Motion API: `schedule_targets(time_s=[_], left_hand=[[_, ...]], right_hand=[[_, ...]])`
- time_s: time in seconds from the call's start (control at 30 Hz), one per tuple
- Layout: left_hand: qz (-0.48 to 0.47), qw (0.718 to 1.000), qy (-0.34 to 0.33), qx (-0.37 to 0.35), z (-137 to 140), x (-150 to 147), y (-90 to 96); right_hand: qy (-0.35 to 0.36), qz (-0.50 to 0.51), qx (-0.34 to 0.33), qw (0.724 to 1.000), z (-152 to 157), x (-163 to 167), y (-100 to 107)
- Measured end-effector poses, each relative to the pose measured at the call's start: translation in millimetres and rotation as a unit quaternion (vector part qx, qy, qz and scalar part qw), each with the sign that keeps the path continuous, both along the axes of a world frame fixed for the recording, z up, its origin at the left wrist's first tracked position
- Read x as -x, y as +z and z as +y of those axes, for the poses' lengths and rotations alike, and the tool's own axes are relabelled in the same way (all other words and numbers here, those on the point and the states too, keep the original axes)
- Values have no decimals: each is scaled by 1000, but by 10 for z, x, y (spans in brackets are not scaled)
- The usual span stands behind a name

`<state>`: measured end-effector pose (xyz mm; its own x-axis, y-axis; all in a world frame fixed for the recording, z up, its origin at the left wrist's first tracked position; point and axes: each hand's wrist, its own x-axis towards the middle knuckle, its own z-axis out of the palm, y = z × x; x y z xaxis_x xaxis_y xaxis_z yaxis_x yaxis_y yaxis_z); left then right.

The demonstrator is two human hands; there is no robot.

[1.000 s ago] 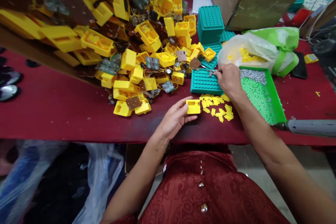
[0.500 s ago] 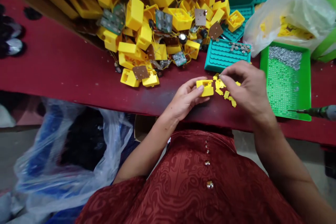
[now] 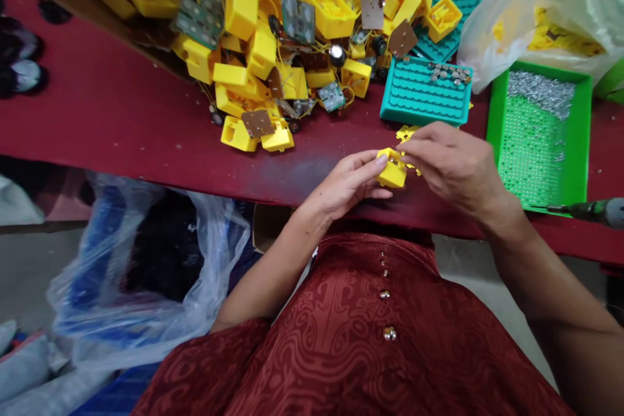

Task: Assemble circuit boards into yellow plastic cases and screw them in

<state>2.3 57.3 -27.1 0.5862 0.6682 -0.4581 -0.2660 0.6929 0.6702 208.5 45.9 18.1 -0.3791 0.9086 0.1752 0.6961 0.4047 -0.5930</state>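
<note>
In the head view, my left hand (image 3: 348, 183) grips a small yellow plastic housing (image 3: 392, 173), tilted with its cavity showing. My right hand (image 3: 451, 166) is pinched at the housing's right upper edge; whatever lies between its fingertips is too small and hidden to make out. Behind the right fingers lie small yellow plastic covers (image 3: 405, 132), partly covered by the hand. Just beyond them stands a teal ridged tray (image 3: 423, 92) with several round silver button cells (image 3: 451, 73) at its back right.
A large heap of yellow housings (image 3: 242, 3) with wires and circuit boards fills the back left. To the right are a green basket (image 3: 587, 136) of small metal pieces, a screwdriver-like tool (image 3: 592, 211) and a plastic bag (image 3: 517, 6). A lined blue crate (image 3: 88, 279) stands below the table.
My right hand has moved left from above the loose covers to the housing. The housing has turned and tilted in my left hand. The view has shifted slightly.
</note>
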Motion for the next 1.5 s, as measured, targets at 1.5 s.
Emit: schedule_targets(time_s=[1.5], left_hand=[[95,986,113,-80,36,25,35]], right_hand=[[-343,-141,-28,928,642,-480,-116]])
